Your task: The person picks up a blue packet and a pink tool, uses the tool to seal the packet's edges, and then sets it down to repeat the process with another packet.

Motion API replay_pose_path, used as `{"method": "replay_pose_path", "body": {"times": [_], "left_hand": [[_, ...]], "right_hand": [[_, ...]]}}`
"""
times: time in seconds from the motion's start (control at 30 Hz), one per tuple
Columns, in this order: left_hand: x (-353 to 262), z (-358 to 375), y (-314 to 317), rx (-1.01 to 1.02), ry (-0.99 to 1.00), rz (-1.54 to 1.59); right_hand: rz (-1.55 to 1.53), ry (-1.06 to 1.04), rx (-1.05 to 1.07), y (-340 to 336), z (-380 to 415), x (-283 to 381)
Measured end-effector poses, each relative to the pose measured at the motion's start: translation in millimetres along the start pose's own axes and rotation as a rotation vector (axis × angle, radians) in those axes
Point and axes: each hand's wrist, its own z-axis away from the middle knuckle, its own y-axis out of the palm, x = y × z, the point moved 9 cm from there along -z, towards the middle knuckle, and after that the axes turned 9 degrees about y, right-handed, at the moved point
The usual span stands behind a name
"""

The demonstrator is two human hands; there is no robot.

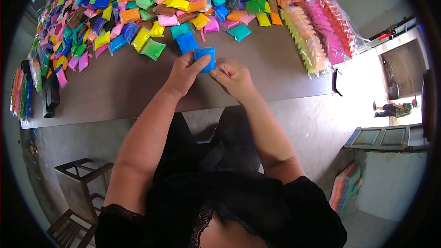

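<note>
Above the front part of the brown table (133,80), my left hand (186,71) pinches a blue packet (205,60) between thumb and fingers. My right hand (233,77) is closed at the packet's lower right side, with a thin pink-red piece showing between its thumb and fingers. Just behind lies another blue packet (187,42) on the table, partly beside my left fingertips. A big heap of small coloured packets (179,3) spreads across the back of the table.
Clear bags of stacked yellow-green, pink and red pieces (327,30) lie at the table's right. Black objects (49,94) stand at the left edge. Wooden chairs (82,174) are at lower left. A person (397,109) is outside the doorway at right.
</note>
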Motion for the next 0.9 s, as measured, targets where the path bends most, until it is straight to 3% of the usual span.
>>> {"method": "replay_pose_path", "body": {"times": [0.1,0.6,0.7,0.73,0.8,0.83,0.9], "left_hand": [[0,0,3,0.074,-0.011,-0.021],[-3,-1,-1,0.024,-0.007,0.043],[118,-25,-69,0.03,-0.145,0.104],[88,-18,-51,0.032,-0.147,0.105],[-15,13,-26,-0.391,0.006,0.171],[-18,24,-35,-0.449,0.093,0.078],[-58,48,-13,-0.078,0.2,-0.109]], "right_hand": [[0.029,-0.042,-0.04,1,1,2],[-0.011,-0.073,-0.049,2,2,7],[0.047,0.008,-0.11,-3,2,3],[0.047,0.01,-0.111,-2,3,-1],[-0.109,0.1,-0.147,-8,1,-19],[-0.107,0.098,-0.155,-10,0,-18],[-0.023,0.068,-0.174,-12,2,-13]]}}
